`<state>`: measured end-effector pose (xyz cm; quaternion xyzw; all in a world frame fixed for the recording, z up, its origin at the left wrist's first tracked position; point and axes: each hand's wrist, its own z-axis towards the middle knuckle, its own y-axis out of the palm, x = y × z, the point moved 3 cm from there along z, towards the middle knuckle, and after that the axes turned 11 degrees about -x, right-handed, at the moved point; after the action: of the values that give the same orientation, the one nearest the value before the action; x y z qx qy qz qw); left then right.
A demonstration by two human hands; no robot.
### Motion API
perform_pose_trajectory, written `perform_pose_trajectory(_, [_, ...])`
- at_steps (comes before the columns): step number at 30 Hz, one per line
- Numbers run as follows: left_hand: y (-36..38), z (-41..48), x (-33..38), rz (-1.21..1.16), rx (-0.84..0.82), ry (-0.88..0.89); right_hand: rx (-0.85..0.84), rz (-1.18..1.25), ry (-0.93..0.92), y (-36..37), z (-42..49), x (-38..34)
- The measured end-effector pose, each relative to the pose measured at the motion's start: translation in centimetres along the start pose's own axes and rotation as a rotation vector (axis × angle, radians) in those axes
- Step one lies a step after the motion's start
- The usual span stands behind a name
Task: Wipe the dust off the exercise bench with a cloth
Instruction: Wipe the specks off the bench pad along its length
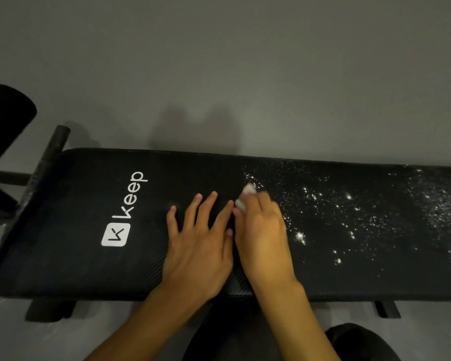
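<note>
A black padded exercise bench [89,256] with a white "Keep" logo runs across the view. White dust specks [349,212] cover its right half, while the left half looks dark and clean. My right hand [263,235] presses a small white cloth [246,195] onto the pad at the left edge of the dusty area; only a bit of cloth shows past the fingers. My left hand [198,246] lies flat on the pad just left of it, fingers spread, holding nothing.
A black foam roller [5,118] and metal bars [52,149] stand at the bench's left end. Grey floor [219,61] lies beyond the bench. Bench feet [387,308] show under the near edge, and my dark-clothed knee [359,342] is at bottom right.
</note>
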<state>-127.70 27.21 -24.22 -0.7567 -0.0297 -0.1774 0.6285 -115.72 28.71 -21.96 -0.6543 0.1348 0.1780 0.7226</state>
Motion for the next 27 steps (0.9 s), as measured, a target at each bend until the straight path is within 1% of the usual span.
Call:
perform_pose_trajectory(2, [0.1, 0.1, -0.3, 0.018, 0.006, 0.005, 0.009, -0.006, -0.036, -0.4, -3.1, -0.3])
perform_pose_trajectory(4, [0.3, -0.1, -0.4, 0.041, 0.013, 0.011, -0.007, 0.016, -0.033, -0.3, -3.7, -0.1])
perform_pose_trajectory(9, [0.7, -0.7, -0.7, 0.075, 0.013, 0.003, -0.016, -0.039, 0.022, 0.5, 4.4, 0.2])
perform_pose_trajectory(11, [0.5, -0.8, -0.7, 0.072, 0.011, -0.001, -0.048, -0.031, 0.022, 0.5, 5.8, 0.1])
perform_pose_trajectory(15, [0.5, -0.9, -0.6, 0.073, 0.007, -0.009, -0.055, 0.030, -0.091, -0.2, 0.8, 0.0])
perform_pose_trajectory(17, [0.4, -0.9, -0.6, 0.067, 0.016, -0.026, -0.050, 0.034, -0.110, -0.3, -0.2, 0.6])
perform_pose_trajectory(21, [0.3, -1.1, -0.6, 0.058, 0.009, -0.052, 0.006, -0.022, -0.012, 0.5, 5.5, 0.7])
perform_pose_trajectory(23, [0.3, -1.2, -0.7, 0.058, 0.008, -0.058, -0.010, -0.059, 0.003, 0.9, 7.5, 0.3])
perform_pose_trajectory(25, [0.2, -1.2, -0.7, 0.060, 0.005, -0.056, -0.029, -0.106, -0.042, 0.8, 6.7, 0.0])
perform_pose_trajectory(27, [0.2, -1.0, -0.5, 0.067, 0.005, -0.052, -0.019, -0.091, -0.109, 0.5, 3.9, 0.0])
